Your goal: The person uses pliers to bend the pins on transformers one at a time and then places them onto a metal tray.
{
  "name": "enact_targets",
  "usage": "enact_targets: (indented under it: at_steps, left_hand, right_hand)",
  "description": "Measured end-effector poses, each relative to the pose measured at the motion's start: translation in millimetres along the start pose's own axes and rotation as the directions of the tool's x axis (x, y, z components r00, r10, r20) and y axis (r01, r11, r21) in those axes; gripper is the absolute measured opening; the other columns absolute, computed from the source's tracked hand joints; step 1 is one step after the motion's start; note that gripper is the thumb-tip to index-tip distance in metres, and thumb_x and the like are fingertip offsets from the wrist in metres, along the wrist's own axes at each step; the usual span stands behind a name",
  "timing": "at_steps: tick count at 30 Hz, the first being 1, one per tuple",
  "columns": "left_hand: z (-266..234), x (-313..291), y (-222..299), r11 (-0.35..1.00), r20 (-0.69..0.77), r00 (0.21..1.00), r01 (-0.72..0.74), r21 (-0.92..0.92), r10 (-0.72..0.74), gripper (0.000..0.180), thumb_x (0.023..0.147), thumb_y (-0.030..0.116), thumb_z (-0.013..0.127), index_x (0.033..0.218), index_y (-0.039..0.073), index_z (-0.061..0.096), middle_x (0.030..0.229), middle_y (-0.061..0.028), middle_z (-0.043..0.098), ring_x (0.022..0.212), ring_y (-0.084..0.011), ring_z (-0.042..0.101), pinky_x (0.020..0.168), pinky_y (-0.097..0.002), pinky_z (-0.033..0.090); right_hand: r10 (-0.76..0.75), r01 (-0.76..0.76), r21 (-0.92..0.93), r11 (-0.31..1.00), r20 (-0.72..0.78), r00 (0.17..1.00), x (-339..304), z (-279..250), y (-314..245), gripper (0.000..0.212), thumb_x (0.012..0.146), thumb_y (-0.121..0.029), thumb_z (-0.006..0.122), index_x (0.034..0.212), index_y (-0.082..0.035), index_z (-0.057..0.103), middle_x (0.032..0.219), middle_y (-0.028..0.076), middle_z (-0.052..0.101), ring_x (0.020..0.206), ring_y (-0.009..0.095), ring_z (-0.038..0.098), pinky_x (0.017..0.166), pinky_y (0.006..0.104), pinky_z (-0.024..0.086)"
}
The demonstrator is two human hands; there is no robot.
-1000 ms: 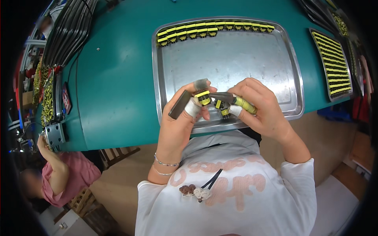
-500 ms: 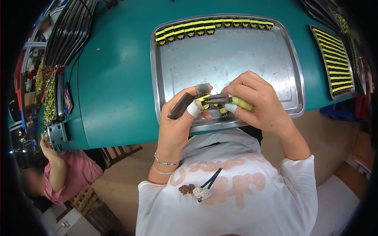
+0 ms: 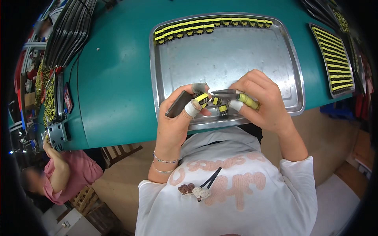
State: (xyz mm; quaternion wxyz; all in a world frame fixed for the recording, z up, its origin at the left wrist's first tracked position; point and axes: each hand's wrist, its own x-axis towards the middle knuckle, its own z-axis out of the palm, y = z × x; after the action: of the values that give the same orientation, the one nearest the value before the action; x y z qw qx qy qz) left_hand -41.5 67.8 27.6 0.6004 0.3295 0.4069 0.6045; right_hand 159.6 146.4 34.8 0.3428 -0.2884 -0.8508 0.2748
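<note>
bright even overhead light, soft sheen on metal tray [image 3: 283, 55], fisheye bending, dark vignetted rim

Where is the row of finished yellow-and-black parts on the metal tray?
In the head view, the row of yellow-and-black parts lines the far rim of the metal tray, well beyond both hands.

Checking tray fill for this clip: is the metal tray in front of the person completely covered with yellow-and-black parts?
No, the metal tray holds yellow-and-black parts only in rows along its far edge, and most of its surface is bare.
</note>
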Motion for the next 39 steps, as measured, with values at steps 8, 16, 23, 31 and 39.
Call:
enact_targets:
  at_steps: [8, 16, 23, 31, 39]
  left_hand:
    - [5, -7, -1, 0.999, -0.084, 0.996, -0.034, 0.03, 0.037, 0.038, 0.079, 0.012, 0.074, 0.109, -0.003, 0.056, 0.105, -0.0123, 0.061, 0.095, -0.0193, 0.061, 0.07, -0.0307, 0.058]
    - [2, -13, -9, 0.932, -0.119, 0.977, -0.127, 0.34, 0.177, 0.037, 0.075, 0.008, 0.076, 0.105, -0.001, 0.056, 0.103, -0.0117, 0.06, 0.091, -0.018, 0.062, 0.071, -0.0308, 0.059]
    - [10, -13, -11, 0.933, -0.152, 0.963, -0.163, 0.32, 0.22, 0.031, 0.074, 0.009, 0.078, 0.098, 0.0, 0.063, 0.088, 0.0, 0.053, 0.077, -0.0063, 0.05, 0.067, -0.0176, 0.04]
    - [18, -13, -11, 0.925, -0.158, 0.955, -0.187, 0.33, 0.249, 0.03, 0.074, 0.008, 0.077, 0.099, -0.001, 0.063, 0.088, -0.0003, 0.054, 0.077, -0.0067, 0.05, 0.068, -0.0187, 0.04]
    - [17, -12, -12, 0.928, -0.176, 0.957, -0.163, 0.335, 0.232, 0.031, 0.074, 0.008, 0.078, 0.099, -0.001, 0.063, 0.09, -0.0014, 0.056, 0.078, -0.0074, 0.052, 0.07, -0.02, 0.042]
  right_hand:
    - [0.012, -0.011, -0.028, 1.0, 0.027, 1.0, -9, 10, -11, 0.028, 0.06, -0.003, 0.065, 0.087, -0.002, 0.063, 0.076, 0.008, 0.057, 0.07, 0.025, 0.054, 0.063, 0.0339, 0.044]
    - [0.008, -0.007, -0.07, 0.998, 0.005, 1.0, -11, 13, -13, 0.029, 0.06, -0.002, 0.066, 0.089, -0.003, 0.063, 0.075, 0.008, 0.056, 0.07, 0.025, 0.054, 0.062, 0.0351, 0.045]
    - [-0.033, 0.031, -0.159, 0.987, -0.007, 0.999, -19, 18, -11, 0.032, 0.056, 0.002, 0.067, 0.088, -0.002, 0.063, 0.072, 0.008, 0.056, 0.067, 0.025, 0.055, 0.058, 0.0347, 0.045]
    - [0.044, -0.044, -0.03, 0.999, -0.014, 0.999, -19, 12, -10, 0.029, 0.058, 0.001, 0.063, 0.087, 0.0, 0.062, 0.072, 0.009, 0.056, 0.068, 0.026, 0.054, 0.061, 0.0357, 0.045]
    - [0.054, -0.054, 0.035, 0.998, -0.014, 0.998, -18, 15, -7, 0.026, 0.06, -0.001, 0.063, 0.086, 0.0, 0.061, 0.074, 0.01, 0.056, 0.067, 0.027, 0.053, 0.062, 0.036, 0.044]
